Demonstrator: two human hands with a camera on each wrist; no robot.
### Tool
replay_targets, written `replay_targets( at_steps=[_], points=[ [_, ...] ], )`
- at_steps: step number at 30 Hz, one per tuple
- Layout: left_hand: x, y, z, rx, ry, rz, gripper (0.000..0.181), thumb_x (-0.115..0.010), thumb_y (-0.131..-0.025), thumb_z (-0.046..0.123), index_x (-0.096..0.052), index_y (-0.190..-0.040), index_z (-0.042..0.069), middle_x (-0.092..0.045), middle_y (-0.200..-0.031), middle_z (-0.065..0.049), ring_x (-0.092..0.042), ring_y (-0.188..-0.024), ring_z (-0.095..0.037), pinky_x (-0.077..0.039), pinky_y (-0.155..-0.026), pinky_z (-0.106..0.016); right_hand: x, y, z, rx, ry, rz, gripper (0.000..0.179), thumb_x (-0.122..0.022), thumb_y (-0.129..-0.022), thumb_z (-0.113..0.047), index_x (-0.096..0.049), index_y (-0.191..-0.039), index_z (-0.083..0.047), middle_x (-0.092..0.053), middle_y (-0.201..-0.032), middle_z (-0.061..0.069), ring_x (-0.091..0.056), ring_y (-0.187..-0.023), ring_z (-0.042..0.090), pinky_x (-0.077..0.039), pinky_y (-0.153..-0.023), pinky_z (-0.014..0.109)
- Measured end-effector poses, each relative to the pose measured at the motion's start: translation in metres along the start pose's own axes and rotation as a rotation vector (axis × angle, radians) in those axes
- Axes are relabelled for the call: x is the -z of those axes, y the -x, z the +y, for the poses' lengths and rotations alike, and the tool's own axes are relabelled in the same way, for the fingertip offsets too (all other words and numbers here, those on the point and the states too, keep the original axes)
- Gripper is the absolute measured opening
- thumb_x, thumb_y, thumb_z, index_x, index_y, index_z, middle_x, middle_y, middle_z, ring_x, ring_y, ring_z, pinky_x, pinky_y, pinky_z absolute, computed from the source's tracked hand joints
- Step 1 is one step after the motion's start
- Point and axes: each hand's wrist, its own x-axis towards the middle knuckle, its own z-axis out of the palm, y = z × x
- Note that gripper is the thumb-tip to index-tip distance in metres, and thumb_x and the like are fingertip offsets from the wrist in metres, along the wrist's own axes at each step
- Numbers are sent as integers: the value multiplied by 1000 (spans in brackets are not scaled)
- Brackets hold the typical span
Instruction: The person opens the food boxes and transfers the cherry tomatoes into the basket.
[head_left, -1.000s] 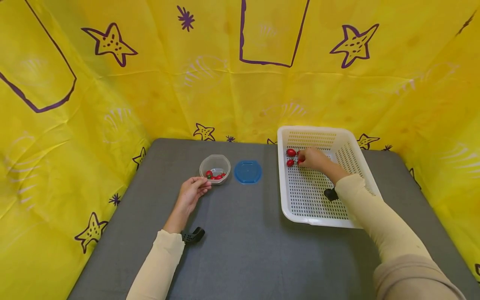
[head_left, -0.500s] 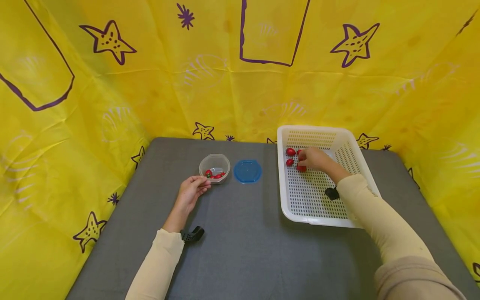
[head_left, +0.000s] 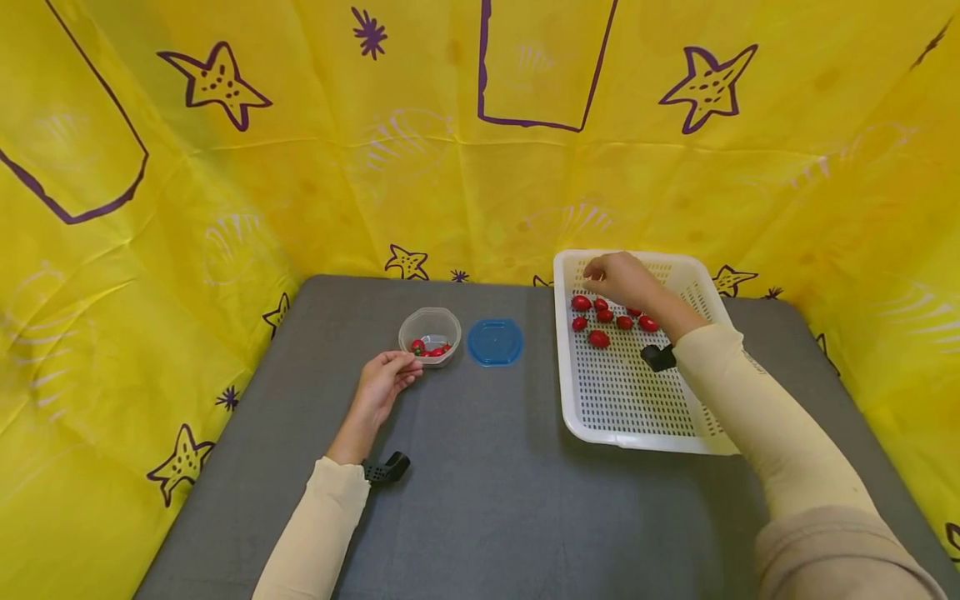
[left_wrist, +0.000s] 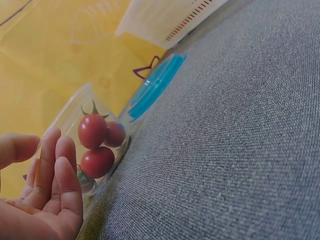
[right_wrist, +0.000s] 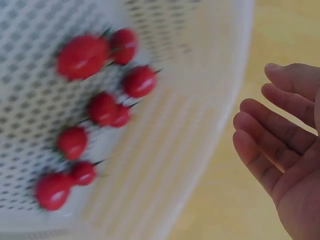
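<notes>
My left hand [head_left: 384, 385] is at the near-left rim of a small clear plastic container [head_left: 430, 323]. Thumb and fingertips pinch that rim. Inside lie several cherry tomatoes [left_wrist: 93, 131], one with a green stem. Over the far part of a white slotted basket [head_left: 567, 367] hovers my right hand [head_left: 621, 277]; in the right wrist view its fingers [right_wrist: 255, 162] are loosely bent, with nothing between them. Several red cherry tomatoes [head_left: 598, 339] lie on the basket floor below, towards its far left. My right forearm crosses above the basket's right side.
A blue lid [head_left: 496, 342] lies flat on the grey cloth-covered table [head_left: 480, 492], between container and basket. Yellow printed sheeting [head_left: 435, 183] stands behind the table and along both sides.
My right hand has risen from among the tomatoes and moved away towards the basket's far wall, empty, uncovering more tomatoes. My left hand has stayed at the container's rim.
</notes>
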Motion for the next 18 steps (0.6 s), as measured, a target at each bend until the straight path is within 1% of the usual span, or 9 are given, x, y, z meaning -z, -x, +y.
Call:
replay_targets(
  at_steps=[3, 6, 9, 13, 18],
  points=[
    [-1, 0, 0, -1, -4, 1, 10, -56, -98, 14, -52, -104, 6, -69, -75, 7, -68, -72, -6, -54, -72, -19, 6, -7, -18, 41, 4, -1, 27, -65, -90, -14, -68, -110, 5, -69, -99, 22, -62, -87, 33, -52, -85, 48],
    [0, 0, -1, -1, -2, -7, 12, -56, -99, 14, -52, -106, 5, -69, -75, 7, -68, -72, -6, -54, -72, -19, 9, -14, -39, 92, 14, -14, 27, -65, -91, -14, -68, -110, 5, -70, -100, 21, -64, -90, 34, -52, -86, 48],
    [0, 0, -2, -3, 4, -15, 12, -55, -99, 13, -51, -106, 4, -69, -74, 7, -68, -71, -6, -54, -71, -19, 9, -21, -58, 125, 23, -34, 28, -65, -91, -14, -68, -111, 4, -71, -102, 21, -65, -94, 34, -52, -88, 47],
    [0, -1, -2, -7, 8, -19, 12, -55, -99, 13, -51, -106, 4, -69, -74, 8, -68, -72, -7, -54, -70, -18, 4, -32, -78, 176, 43, -78, 26, -65, -91, -15, -69, -110, 2, -72, -103, 19, -66, -96, 33, -52, -89, 45],
    [0, 0, -1, -8, 3, -16, 13, -55, -99, 13, -51, -107, 4, -69, -74, 8, -68, -72, -7, -53, -70, -18, -9, -42, -102, 272, 70, -149, 22, -66, -90, -14, -71, -106, 0, -72, -98, 16, -65, -93, 30, -52, -88, 43]
  ],
)
